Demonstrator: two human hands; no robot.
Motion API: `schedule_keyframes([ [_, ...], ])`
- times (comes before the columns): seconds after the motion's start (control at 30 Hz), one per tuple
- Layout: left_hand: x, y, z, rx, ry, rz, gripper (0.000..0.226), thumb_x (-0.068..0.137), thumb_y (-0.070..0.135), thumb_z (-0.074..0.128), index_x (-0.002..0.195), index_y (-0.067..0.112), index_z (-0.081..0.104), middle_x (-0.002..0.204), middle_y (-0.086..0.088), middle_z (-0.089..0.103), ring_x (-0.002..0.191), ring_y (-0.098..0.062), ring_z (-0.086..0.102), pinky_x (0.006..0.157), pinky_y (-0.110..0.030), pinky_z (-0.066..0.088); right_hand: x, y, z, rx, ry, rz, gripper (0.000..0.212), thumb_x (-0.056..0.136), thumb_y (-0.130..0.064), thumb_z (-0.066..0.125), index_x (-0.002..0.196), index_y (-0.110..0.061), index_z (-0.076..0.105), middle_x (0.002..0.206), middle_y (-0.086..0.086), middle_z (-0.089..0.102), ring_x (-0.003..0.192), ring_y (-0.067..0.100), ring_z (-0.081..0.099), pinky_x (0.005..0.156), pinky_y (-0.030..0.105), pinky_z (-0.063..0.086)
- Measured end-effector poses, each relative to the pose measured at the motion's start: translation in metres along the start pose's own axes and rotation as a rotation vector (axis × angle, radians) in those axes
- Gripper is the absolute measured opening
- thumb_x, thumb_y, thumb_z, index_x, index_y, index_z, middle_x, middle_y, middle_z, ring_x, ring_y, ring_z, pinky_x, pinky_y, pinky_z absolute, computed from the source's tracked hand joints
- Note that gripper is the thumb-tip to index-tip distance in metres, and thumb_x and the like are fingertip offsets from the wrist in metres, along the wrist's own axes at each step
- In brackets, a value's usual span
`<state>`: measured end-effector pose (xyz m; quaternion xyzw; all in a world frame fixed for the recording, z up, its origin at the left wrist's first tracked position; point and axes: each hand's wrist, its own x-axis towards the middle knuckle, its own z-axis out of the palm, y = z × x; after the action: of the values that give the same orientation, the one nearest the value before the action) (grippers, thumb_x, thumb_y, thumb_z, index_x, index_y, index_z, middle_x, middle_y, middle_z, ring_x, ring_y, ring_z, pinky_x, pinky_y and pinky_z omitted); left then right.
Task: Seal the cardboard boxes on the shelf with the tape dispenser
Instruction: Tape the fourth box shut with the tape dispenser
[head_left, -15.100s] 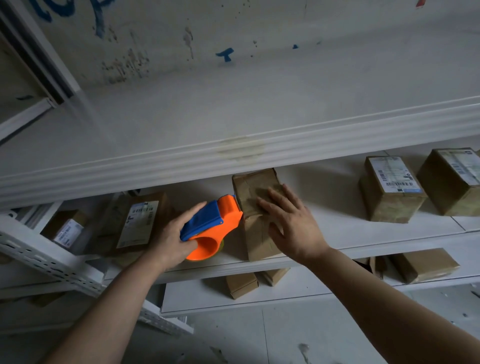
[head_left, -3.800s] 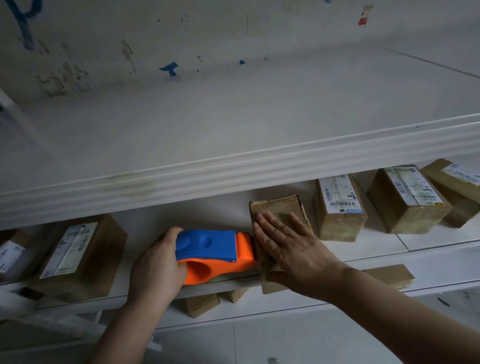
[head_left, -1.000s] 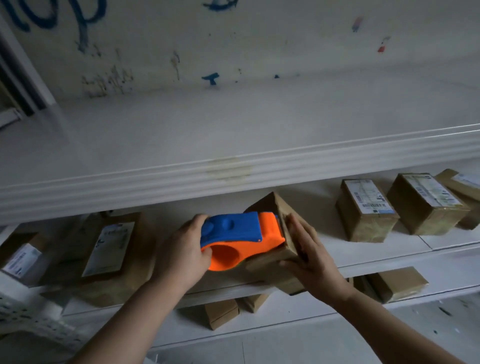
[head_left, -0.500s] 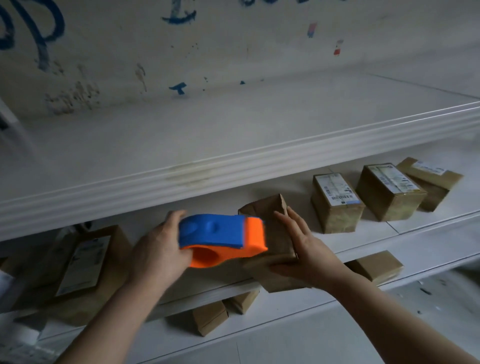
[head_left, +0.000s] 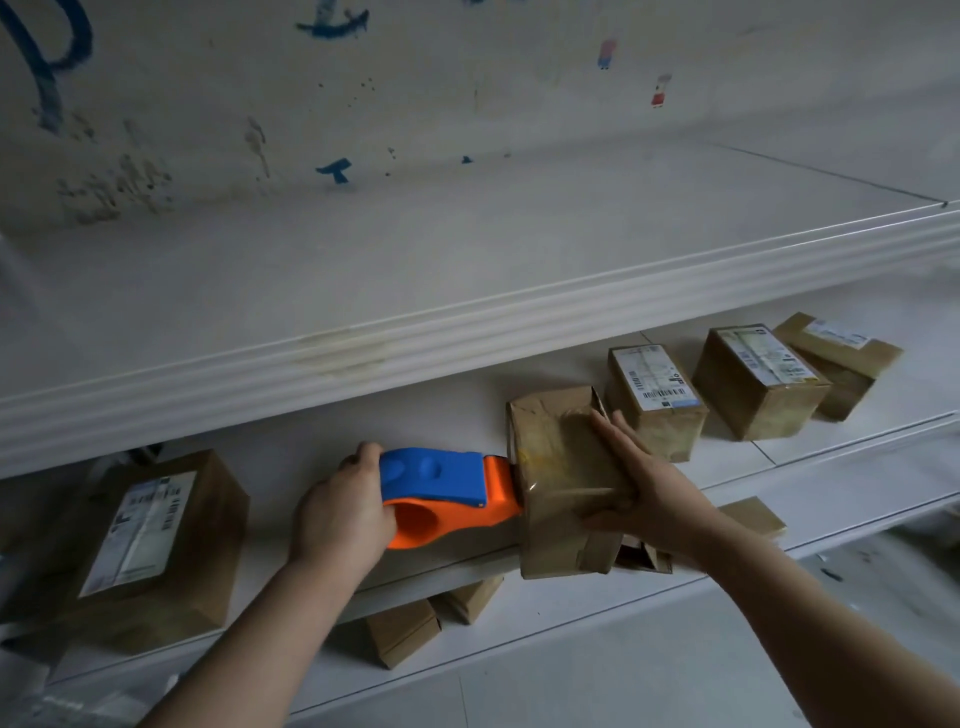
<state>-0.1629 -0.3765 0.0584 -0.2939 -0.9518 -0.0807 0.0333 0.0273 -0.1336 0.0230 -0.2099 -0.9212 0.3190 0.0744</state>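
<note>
A brown cardboard box (head_left: 558, 467) lies on the white middle shelf (head_left: 363, 415), jutting over its front edge. My right hand (head_left: 641, 488) rests flat on the box's top and right side, fingers straight. My left hand (head_left: 340, 512) grips the blue and orange tape dispenser (head_left: 441, 491) from behind. The dispenser's orange nose touches the box's left face. Clear tape shines on the box's top.
Three labelled boxes (head_left: 654, 400) (head_left: 758, 379) (head_left: 841, 358) stand to the right on the same shelf. A larger labelled box (head_left: 156, 540) sits at the left. The upper shelf's lip (head_left: 467, 322) overhangs closely. Small boxes (head_left: 405, 631) lie on the lower shelf.
The box, tilted up on edge a second ago, now lies flat. My right hand moved onto its top. The dispenser stays at the box's left face.
</note>
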Motion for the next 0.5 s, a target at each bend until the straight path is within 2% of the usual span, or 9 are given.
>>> schedule_keyframes([
  [0.07,0.002,0.007,-0.001,0.026,0.008,0.004,0.039,0.083,0.016,0.057,0.119,0.021,0.042,0.112,-0.004,0.062,0.096,-0.028,0.063,0.065,-0.03,0.038,0.0,-0.014,-0.004,-0.36,0.056,-0.051,0.116,0.074,-0.052,0.073,0.149,-0.035,-0.014,0.156,-0.003,-0.022,0.146,0.021,-0.015,0.12,0.046,0.007],
  [0.1,0.003,0.007,-0.001,0.035,0.012,0.007,0.039,0.083,0.016,0.057,0.118,0.021,0.042,0.112,-0.004,0.062,0.096,-0.028,0.063,0.064,-0.03,0.038,-0.001,-0.022,-0.002,-0.448,0.107,-0.157,0.111,0.077,-0.052,0.07,0.149,-0.031,-0.011,0.156,-0.004,-0.017,0.145,0.019,-0.017,0.12,0.046,0.004],
  [0.17,0.006,0.007,-0.002,0.037,0.014,0.01,0.039,0.083,0.015,0.057,0.119,0.021,0.042,0.111,-0.004,0.062,0.095,-0.028,0.063,0.063,-0.03,0.038,0.0,-0.028,0.005,-0.503,0.128,-0.315,0.092,0.084,-0.046,0.064,0.151,-0.027,0.004,0.157,-0.007,0.001,0.144,0.016,-0.007,0.119,0.049,0.01],
  [0.27,0.008,0.007,-0.003,0.012,0.025,0.008,0.042,0.082,0.014,0.056,0.121,0.022,0.041,0.111,-0.004,0.062,0.095,-0.029,0.063,0.064,-0.031,0.04,0.001,-0.028,0.011,-0.571,0.049,-0.297,0.074,0.094,-0.046,0.047,0.15,-0.032,-0.001,0.152,-0.015,-0.006,0.142,0.01,-0.012,0.118,0.04,-0.007],
  [0.3,0.008,0.006,-0.002,0.004,0.025,0.012,0.043,0.082,0.015,0.057,0.122,0.022,0.041,0.111,-0.004,0.063,0.095,-0.029,0.063,0.065,-0.032,0.042,0.002,-0.027,0.012,-0.566,0.07,-0.316,0.071,0.095,-0.048,0.043,0.15,-0.032,0.002,0.153,-0.014,-0.003,0.143,0.01,-0.009,0.116,0.039,-0.008],
  [0.37,0.009,0.003,0.001,-0.008,0.024,0.016,0.045,0.083,0.016,0.058,0.124,0.022,0.041,0.112,-0.004,0.063,0.095,-0.028,0.063,0.066,-0.032,0.043,0.003,-0.026,0.015,-0.556,0.121,-0.355,0.066,0.094,-0.051,0.04,0.15,-0.032,0.012,0.154,-0.012,0.01,0.144,0.012,0.001,0.116,0.043,-0.001],
  [0.5,0.002,-0.004,0.003,-0.122,0.05,0.018,0.048,0.08,0.015,0.062,0.125,0.025,0.046,0.114,-0.003,0.064,0.1,-0.03,0.062,0.069,-0.032,0.042,0.01,-0.02,0.017,-0.477,0.212,-0.442,0.061,0.091,-0.047,0.05,0.146,-0.033,0.029,0.15,-0.014,0.029,0.143,0.01,0.018,0.116,0.047,0.018],
])
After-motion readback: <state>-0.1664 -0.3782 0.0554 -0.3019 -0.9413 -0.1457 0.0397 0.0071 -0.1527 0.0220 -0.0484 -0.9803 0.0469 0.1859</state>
